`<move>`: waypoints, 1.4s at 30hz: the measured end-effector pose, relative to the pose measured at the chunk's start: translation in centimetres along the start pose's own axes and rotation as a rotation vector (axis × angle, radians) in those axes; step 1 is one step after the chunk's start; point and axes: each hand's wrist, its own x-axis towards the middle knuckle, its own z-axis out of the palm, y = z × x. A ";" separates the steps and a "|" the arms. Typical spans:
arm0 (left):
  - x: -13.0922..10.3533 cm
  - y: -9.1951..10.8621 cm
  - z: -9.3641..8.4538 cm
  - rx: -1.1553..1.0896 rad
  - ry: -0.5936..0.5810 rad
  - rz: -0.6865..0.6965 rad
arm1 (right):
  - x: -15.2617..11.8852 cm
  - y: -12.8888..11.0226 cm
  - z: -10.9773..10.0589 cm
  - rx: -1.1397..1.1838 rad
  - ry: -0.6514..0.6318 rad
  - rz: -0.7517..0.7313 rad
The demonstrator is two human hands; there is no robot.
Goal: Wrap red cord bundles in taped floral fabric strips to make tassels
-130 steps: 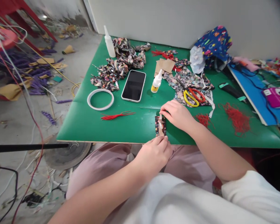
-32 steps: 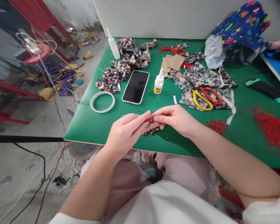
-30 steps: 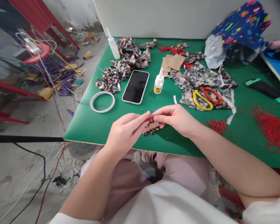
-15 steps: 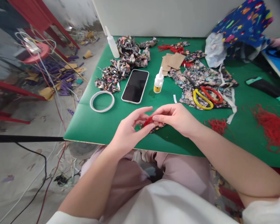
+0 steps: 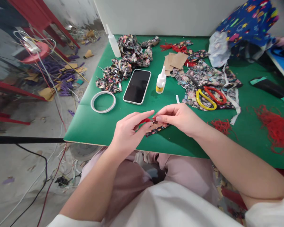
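Red thread [image 5: 144,120] is pinched between the thumb and fingers of my left hand [image 5: 130,129]. My right hand [image 5: 177,118] pinches at the right end of the same thread, thumb against forefinger; the small part there is partly hidden by the fingers. Just beneath both hands lies a small floral fabric piece [image 5: 153,131] with a brown backing showing, near the table's front edge. A glue bottle [image 5: 161,81] with a yellow label stands upright beyond my hands.
On the green table [image 5: 85,126] are a tape roll [image 5: 93,108], a phone [image 5: 137,86], gathered floral cloth [image 5: 130,60], a white bottle [image 5: 114,45], brown cards [image 5: 179,61], scissors [image 5: 205,100] on floral fabric, and red thread heaps [image 5: 274,127] at right.
My left hand has shifted slightly left, drawing the red thread with it and uncovering more of the fabric piece's brown backing. My right hand stays nearly in place.
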 end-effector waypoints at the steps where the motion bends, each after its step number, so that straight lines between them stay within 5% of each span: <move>1: 0.0 -0.1 -0.1 0.017 0.008 0.024 | 0.0 0.0 0.0 -0.003 -0.002 0.005; 17: -0.1 -0.1 -0.5 0.037 0.058 0.094 | 0.1 0.0 -0.2 0.114 -0.133 0.122; 42: -0.5 -0.6 -0.6 0.127 0.003 0.239 | 0.1 0.0 -0.1 -0.057 -0.115 0.077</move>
